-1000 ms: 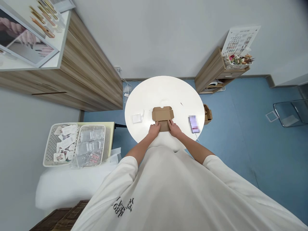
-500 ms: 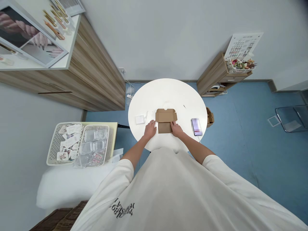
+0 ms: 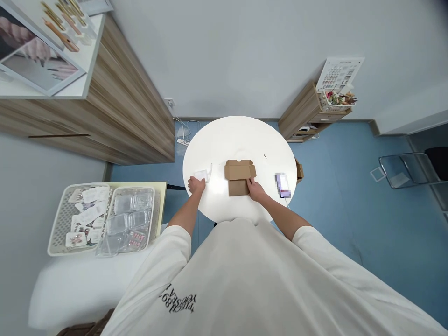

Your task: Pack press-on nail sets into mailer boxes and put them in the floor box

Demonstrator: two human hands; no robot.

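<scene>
On the round white table [image 3: 241, 133] lies a small brown cardboard mailer box [image 3: 240, 171] with its lid flap folded back. My right hand [image 3: 255, 190] grips its right edge, thumb and fingers at the side of the opening. A small flat white box [image 3: 200, 175] with a thin white strip beside it rests on the table's left side. My left hand [image 3: 196, 185] has its fingers and thumb around the near edge of this white box and partly covers it.
A phone [image 3: 283, 185] with a cable lies at the table's right. White baskets [image 3: 58, 233] of cards and clear plastic cases stand at the left. A wooden cabinet [image 3: 136, 98] rises behind them; a small drawer unit [image 3: 308, 109] stands back right.
My left hand has moved left, away from the cardboard box, to the small white box. My right hand stays at the cardboard box. The view has shifted slightly.
</scene>
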